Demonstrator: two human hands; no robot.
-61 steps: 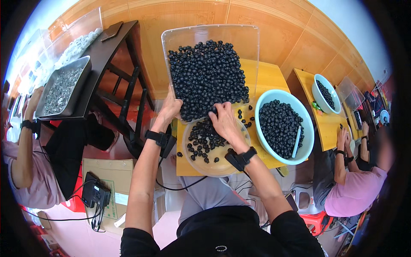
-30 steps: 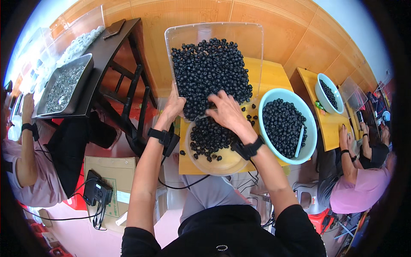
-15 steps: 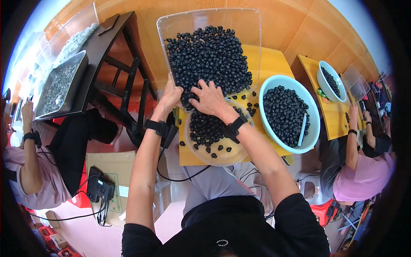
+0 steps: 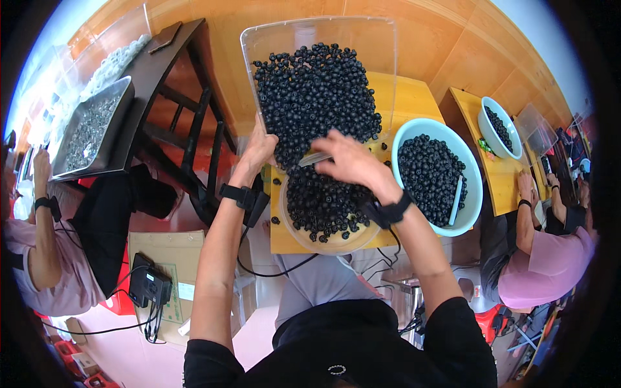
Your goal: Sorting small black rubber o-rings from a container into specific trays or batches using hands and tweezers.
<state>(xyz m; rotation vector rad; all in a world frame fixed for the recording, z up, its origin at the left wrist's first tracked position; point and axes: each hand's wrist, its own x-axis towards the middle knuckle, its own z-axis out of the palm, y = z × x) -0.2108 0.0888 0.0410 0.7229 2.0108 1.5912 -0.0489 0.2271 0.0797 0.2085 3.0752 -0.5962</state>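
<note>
Looking down through the head camera, I find the shallow round tray (image 4: 356, 243) closest, loose black beads (image 4: 320, 202) heaped in it below the clear bin (image 4: 383, 55). The right hand (image 4: 346, 157) is at the bin's lower edge, its fingers blurred and loosely spread, pinching nothing I can make out. The left hand (image 4: 260, 149) clasps the bin's near left corner, thumb on this side; its other fingers are hidden from me. The bin slants toward me, with far more beads inside. I'd judge each bead light, hard and quick to roll, easier swept with cupped fingers than pinched singly; the loaded bin is probably heavy and a little flexible, best gripped low by a corner. To its right on the yellow table (image 4: 414, 97), a pale blue basin (image 4: 477, 194) holds more beads. Farther off is a second basin (image 4: 510, 152).
</note>
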